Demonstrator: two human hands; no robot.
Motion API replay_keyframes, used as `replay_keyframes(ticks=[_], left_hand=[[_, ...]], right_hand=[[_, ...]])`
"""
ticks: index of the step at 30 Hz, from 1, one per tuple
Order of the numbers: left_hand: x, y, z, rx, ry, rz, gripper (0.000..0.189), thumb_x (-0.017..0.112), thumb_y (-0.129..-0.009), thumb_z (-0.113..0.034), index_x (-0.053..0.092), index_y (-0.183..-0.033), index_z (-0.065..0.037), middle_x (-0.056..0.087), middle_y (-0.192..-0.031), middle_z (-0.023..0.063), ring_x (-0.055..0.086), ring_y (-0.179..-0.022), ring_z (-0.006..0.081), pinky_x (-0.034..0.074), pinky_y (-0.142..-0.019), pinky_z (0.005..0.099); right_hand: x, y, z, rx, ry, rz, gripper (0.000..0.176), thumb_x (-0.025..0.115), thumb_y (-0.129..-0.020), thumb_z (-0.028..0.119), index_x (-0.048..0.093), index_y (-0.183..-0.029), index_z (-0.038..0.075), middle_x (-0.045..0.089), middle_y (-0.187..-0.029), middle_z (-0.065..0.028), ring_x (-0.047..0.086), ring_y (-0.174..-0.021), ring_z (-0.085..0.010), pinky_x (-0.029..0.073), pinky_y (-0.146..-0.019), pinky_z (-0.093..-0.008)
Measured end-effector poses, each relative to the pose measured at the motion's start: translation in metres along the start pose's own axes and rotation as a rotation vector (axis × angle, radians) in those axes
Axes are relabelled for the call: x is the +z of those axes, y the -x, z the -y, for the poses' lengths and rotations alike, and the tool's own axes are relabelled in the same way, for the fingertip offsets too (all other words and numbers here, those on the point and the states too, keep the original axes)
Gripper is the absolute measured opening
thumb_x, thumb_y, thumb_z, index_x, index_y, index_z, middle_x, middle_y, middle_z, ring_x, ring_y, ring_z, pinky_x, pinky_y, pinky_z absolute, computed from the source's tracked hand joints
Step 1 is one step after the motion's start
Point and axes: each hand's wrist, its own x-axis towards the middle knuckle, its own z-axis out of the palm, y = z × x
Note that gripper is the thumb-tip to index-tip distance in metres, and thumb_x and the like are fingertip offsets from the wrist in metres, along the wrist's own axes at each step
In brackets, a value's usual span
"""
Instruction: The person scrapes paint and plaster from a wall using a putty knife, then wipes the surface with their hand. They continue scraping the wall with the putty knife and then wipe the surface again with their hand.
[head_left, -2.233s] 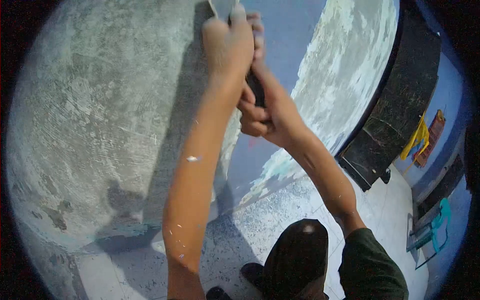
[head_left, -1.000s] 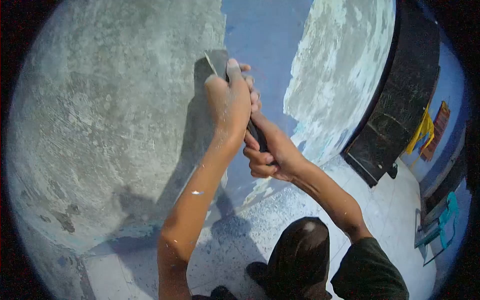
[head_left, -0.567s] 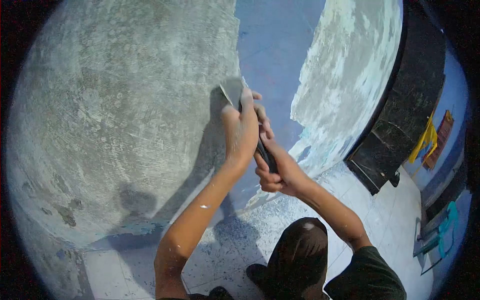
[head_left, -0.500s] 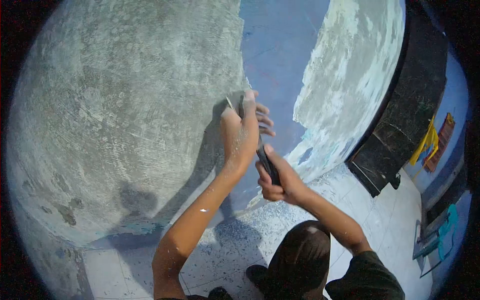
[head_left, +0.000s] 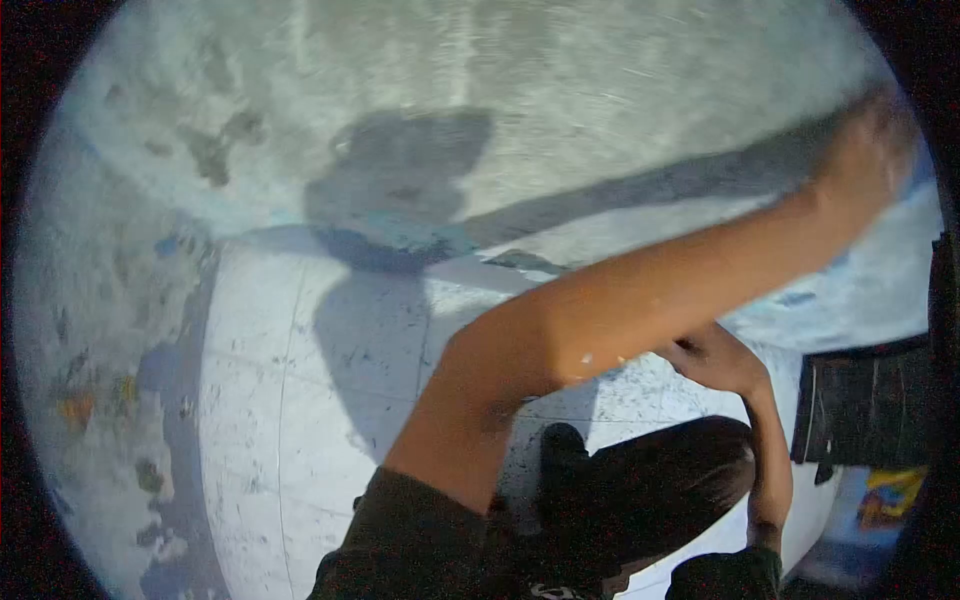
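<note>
My left arm stretches across the view to the upper right. My left hand (head_left: 870, 155) is at the grey, scraped wall (head_left: 600, 120) there, smeared by motion, so its fingers and anything in them cannot be made out. Below my left forearm, my right hand (head_left: 718, 358) is bent inward above the floor. A small dark bit shows at it, but the forearm hides most of its fingers and whatever they may hold.
White floor tiles (head_left: 250, 370) are strewn with dark flakes. My dark-clothed knee (head_left: 700, 450) is at the lower middle. Another patchy wall (head_left: 110, 320) stands at the left. A dark panel (head_left: 865, 405) and a yellow item (head_left: 892, 495) are at the right.
The view has swung left and down. My hands have come apart: the left reaches far to the upper right, and the right, earlier gripping a black-handled tool, is lower, behind my left forearm.
</note>
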Motion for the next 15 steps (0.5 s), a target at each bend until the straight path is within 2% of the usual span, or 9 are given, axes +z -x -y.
replay_keyframes(ticks=[2,4,7,8,10,11,13,15], left_hand=[[0.014,0.016,-0.019,-0.003,0.054,0.075,0.017,0.059,-0.075,-0.020,0.068,-0.078,-0.006,0.067,-0.095,0.0080,0.060,-0.094,0.0236,0.042,-0.091,0.0413],[0.022,0.030,-0.032,-0.018,0.098,0.125,0.016,0.060,-0.073,-0.021,0.069,-0.075,-0.007,0.067,-0.096,0.0074,0.060,-0.097,0.0233,0.040,-0.095,0.0411],[0.025,0.056,-0.038,-0.088,0.136,0.136,0.015,0.061,-0.069,-0.021,0.070,-0.070,-0.009,0.067,-0.097,0.0066,0.059,-0.102,0.0230,0.038,-0.101,0.0407],[0.025,0.066,-0.037,-0.119,0.141,0.115,0.015,0.061,-0.067,-0.021,0.070,-0.068,-0.009,0.067,-0.098,0.0063,0.058,-0.104,0.0229,0.038,-0.103,0.0406],[0.022,0.076,-0.040,-0.165,0.149,0.018,0.014,0.062,-0.065,-0.021,0.071,-0.065,-0.010,0.067,-0.098,0.0057,0.058,-0.107,0.0226,0.036,-0.107,0.0403],[0.021,0.086,-0.041,-0.191,0.168,-0.087,0.015,0.062,-0.066,-0.020,0.071,-0.066,-0.009,0.066,-0.104,0.0060,0.057,-0.108,0.0235,0.036,-0.107,0.0401],[0.020,0.095,-0.047,-0.222,0.206,-0.315,0.017,0.062,-0.067,-0.019,0.072,-0.070,-0.006,0.063,-0.115,0.0064,0.055,-0.112,0.0252,0.036,-0.107,0.0396],[0.025,0.107,-0.050,-0.206,0.190,-0.361,0.018,0.061,-0.069,-0.018,0.072,-0.074,-0.005,0.061,-0.121,0.0067,0.054,-0.114,0.0259,0.036,-0.107,0.0396]], right_hand=[[0.007,-0.003,-0.004,0.034,-0.102,-0.010,0.044,0.061,-0.090,0.038,0.059,-0.085,-0.006,0.056,-0.062,-0.0163,0.054,-0.055,-0.0182,0.046,-0.057,-0.0357],[-0.011,0.000,0.017,0.380,-0.106,0.160,0.038,0.064,-0.089,0.033,0.059,-0.094,-0.004,0.061,-0.070,-0.0160,0.059,-0.061,-0.0184,0.048,-0.062,-0.0347],[-0.017,0.001,0.026,0.336,0.089,0.222,0.036,0.063,-0.089,0.033,0.060,-0.090,-0.004,0.059,-0.064,-0.0160,0.058,-0.058,-0.0181,0.047,-0.059,-0.0349],[-0.017,0.000,0.031,0.366,0.071,0.265,0.036,0.063,-0.089,0.033,0.060,-0.089,-0.003,0.057,-0.061,-0.0153,0.057,-0.055,-0.0178,0.047,-0.057,-0.0348],[-0.019,0.000,0.036,0.389,0.076,0.344,0.038,0.063,-0.089,0.034,0.060,-0.087,-0.003,0.053,-0.050,-0.0125,0.055,-0.048,-0.0177,0.044,-0.052,-0.0347],[-0.017,0.000,0.037,0.379,0.073,0.370,0.036,0.063,-0.089,0.034,0.061,-0.087,-0.001,0.054,-0.049,-0.0114,0.055,-0.047,-0.0165,0.043,-0.051,-0.0344],[-0.018,-0.001,0.051,0.382,0.069,0.472,0.036,0.066,-0.086,0.036,0.061,-0.089,0.000,0.057,-0.053,-0.0137,0.058,-0.048,-0.0187,0.044,-0.052,-0.0352],[-0.014,0.002,0.050,0.316,0.044,0.514,0.036,0.069,-0.084,0.036,0.061,-0.091,0.001,0.060,-0.055,-0.0145,0.061,-0.050,-0.0210,0.046,-0.053,-0.0358]])
